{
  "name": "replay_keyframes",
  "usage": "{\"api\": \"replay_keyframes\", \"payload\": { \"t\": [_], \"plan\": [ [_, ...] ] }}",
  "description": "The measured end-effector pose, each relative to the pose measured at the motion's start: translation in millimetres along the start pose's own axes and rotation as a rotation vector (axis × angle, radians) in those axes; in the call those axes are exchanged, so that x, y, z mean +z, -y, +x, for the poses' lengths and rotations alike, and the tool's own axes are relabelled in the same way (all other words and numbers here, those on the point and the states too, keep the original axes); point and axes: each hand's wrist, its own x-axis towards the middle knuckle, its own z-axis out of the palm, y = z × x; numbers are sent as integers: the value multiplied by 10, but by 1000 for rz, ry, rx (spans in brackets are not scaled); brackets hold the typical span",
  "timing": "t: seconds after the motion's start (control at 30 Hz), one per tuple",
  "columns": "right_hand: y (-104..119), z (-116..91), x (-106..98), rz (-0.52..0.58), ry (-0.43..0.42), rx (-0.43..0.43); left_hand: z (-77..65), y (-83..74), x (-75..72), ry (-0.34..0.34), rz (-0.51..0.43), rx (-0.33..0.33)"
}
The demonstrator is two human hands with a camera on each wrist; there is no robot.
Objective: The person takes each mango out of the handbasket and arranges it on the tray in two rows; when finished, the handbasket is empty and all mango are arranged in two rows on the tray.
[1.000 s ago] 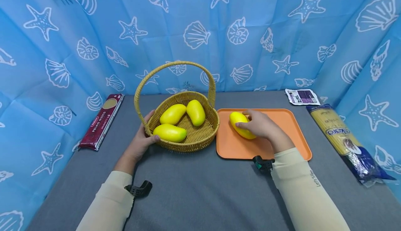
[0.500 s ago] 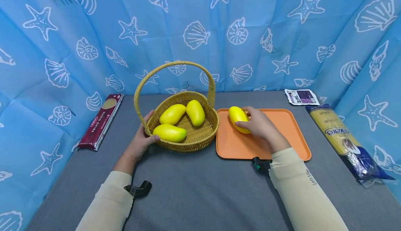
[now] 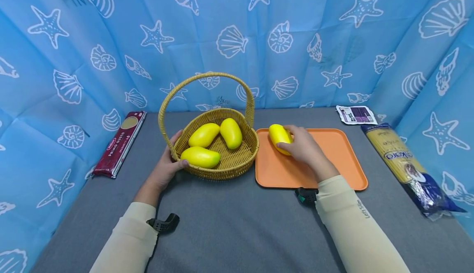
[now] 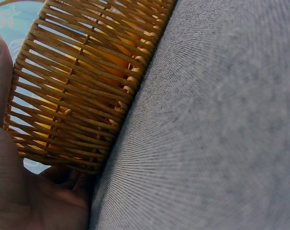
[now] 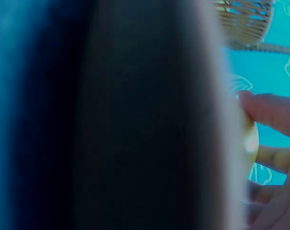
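In the head view my right hand (image 3: pixel 304 148) grips a yellow mango (image 3: pixel 278 137) over the left part of the orange tray (image 3: pixel 314 174); thumb and fingers lie along its sides. My left hand (image 3: pixel 166 166) holds the left side of a wicker basket (image 3: pixel 229 170), thumb at the rim. Inside the basket lie three more yellow mangoes (image 3: pixel 201 157). The left wrist view has the woven basket wall (image 4: pixel 73 86) close up beside my thumb. A dark blur covers most of the right wrist view, with the mango's edge (image 5: pixel 251 139) showing next to my fingertips.
A red spaghetti packet (image 3: pixel 120 145) lies at the far left. On the right are a blue and yellow pasta bag (image 3: pixel 407 166) and a small white and purple packet (image 3: pixel 357 115). The basket's tall handle (image 3: pixel 207 74) arches above it. A blue curtain (image 3: pixel 237 13) hangs behind the grey table (image 3: pixel 229 227).
The mango in my right hand has moved a little to the left and farther back, closer to the basket. My left hand and the basket stay in place.
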Motion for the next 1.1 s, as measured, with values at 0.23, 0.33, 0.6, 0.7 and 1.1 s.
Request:
{"api": "replay_keyframes", "payload": {
  "t": [0.23, 0.33, 0.6, 0.7, 1.1],
  "plan": [
    [-3, 22, 82, -9, -43, 17, 1, 8, -8, 6, -2, 6],
    [-8, 22, 86, -5, -54, 19, 6, 10, -9, 8, 1, 10],
    [-53, 36, 84, 17, -85, 1, 13, 5, 2, -16, 9, -14],
    [-61, 34, 82, 26, -85, 6, 11, 0, 4, -15, 1, -15],
    [-56, 25, 81, 29, -75, 11, 3, -8, 14, -13, -4, -18]
  ]
}}
